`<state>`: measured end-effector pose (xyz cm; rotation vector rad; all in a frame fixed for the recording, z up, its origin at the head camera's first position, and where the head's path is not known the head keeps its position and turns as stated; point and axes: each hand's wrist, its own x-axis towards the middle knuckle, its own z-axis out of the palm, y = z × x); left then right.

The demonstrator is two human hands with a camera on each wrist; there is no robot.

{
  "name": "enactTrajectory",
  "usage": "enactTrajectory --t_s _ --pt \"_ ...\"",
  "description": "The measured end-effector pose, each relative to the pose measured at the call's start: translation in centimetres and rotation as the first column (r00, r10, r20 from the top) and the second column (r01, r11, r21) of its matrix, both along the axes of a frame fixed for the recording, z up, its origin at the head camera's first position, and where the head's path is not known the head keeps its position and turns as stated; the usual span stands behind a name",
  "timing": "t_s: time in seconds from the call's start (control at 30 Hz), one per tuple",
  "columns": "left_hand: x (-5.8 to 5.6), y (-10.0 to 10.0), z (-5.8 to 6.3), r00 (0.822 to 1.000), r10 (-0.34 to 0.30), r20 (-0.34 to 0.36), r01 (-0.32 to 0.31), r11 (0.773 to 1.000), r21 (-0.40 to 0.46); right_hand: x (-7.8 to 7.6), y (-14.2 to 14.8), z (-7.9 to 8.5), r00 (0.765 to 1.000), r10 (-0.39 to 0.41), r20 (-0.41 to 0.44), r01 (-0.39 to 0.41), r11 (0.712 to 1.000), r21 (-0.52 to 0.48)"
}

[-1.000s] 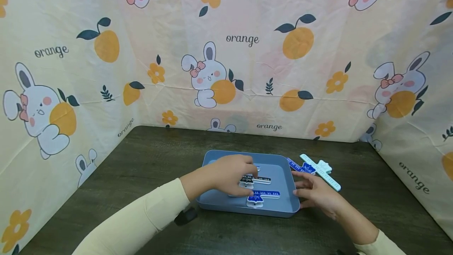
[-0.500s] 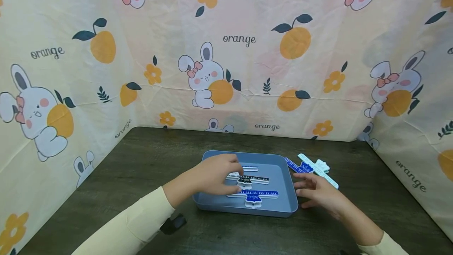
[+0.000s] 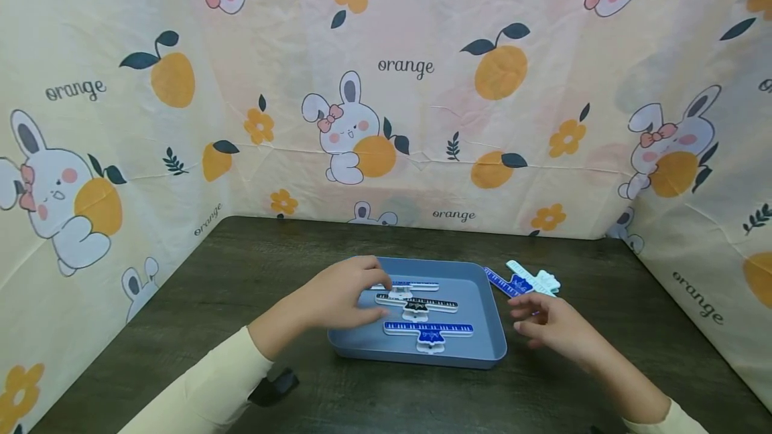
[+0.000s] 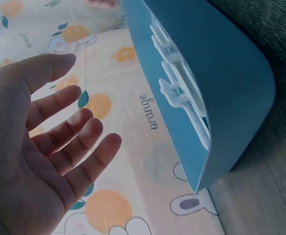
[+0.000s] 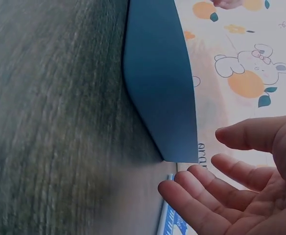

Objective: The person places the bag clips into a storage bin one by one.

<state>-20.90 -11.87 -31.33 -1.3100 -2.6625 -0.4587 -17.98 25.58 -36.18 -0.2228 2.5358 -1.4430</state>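
Over the left side of a blue-grey tray (image 3: 416, 357) hovers my left hand (image 3: 338, 295), fingers relaxed and nothing held. Inside lie three ruler clips in rows: a blue one (image 3: 429, 329) in front, a black one (image 3: 416, 305) in the middle, a white-and-blue one (image 3: 419, 285) at the back, its left end behind my fingertips. Right of the tray, my right hand (image 3: 561, 330) hangs with loosely bent fingers, holding nothing. Just beyond its fingers, a blue ruler clip (image 3: 500, 281) and a mint ruler clip (image 3: 545, 281) lie crossed on the table, partly hidden by the hand.
The dark wooden table (image 3: 289, 246) reaches back to a printed cloth (image 3: 422, 119) that hangs behind and along both sides. A black strap piece (image 3: 274, 387) sits below my left wrist. The tray wall (image 5: 162, 88) rises beside my right hand.
My left hand has drawn back leftward, uncovering more of the clips in the tray. My right hand has moved off the tray's right rim, nearer the two crossed clips.
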Motion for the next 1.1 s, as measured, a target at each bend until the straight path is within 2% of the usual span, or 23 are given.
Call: enactTrajectory --t_s 0.2,0.43,0.6,0.7,0.8,0.93,1.03,1.1 --pt "0.2 -1.4 -0.2 0.998 0.055 0.008 -0.055 0.998 0.012 0.1 0.2 0.1 0.994 0.058 -0.097 -0.049 0.994 0.097" --pt "0.5 -2.9 -0.2 0.995 0.095 0.024 -0.096 0.993 0.067 0.3 0.5 0.5 0.974 0.062 -0.218 0.002 0.959 0.282" --pt "0.6 -3.7 -0.4 0.988 0.14 0.064 -0.147 0.983 0.107 0.3 0.9 0.5 0.943 0.072 -0.325 0.062 0.921 0.385" --pt "0.5 -3.9 -0.8 0.984 0.166 0.071 -0.174 0.976 0.131 0.3 1.0 0.4 0.916 0.079 -0.392 0.105 0.898 0.427" --pt "0.5 -4.3 -1.3 0.976 0.203 0.077 -0.213 0.965 0.156 0.2 1.2 0.1 0.88 0.092 -0.465 0.15 0.877 0.457" --pt "0.3 -4.7 -1.9 0.959 0.267 0.097 -0.281 0.941 0.189 -0.3 1.5 -0.4 0.84 0.098 -0.533 0.181 0.876 0.446" --pt "0.1 -5.0 -2.2 0.946 0.299 0.123 -0.32 0.924 0.21 -0.7 1.8 -0.5 0.831 0.105 -0.546 0.179 0.88 0.441" --pt "-0.1 -5.1 -2.3 0.938 0.316 0.141 -0.341 0.913 0.223 -1.0 1.9 -0.4 0.837 0.114 -0.536 0.175 0.871 0.459"
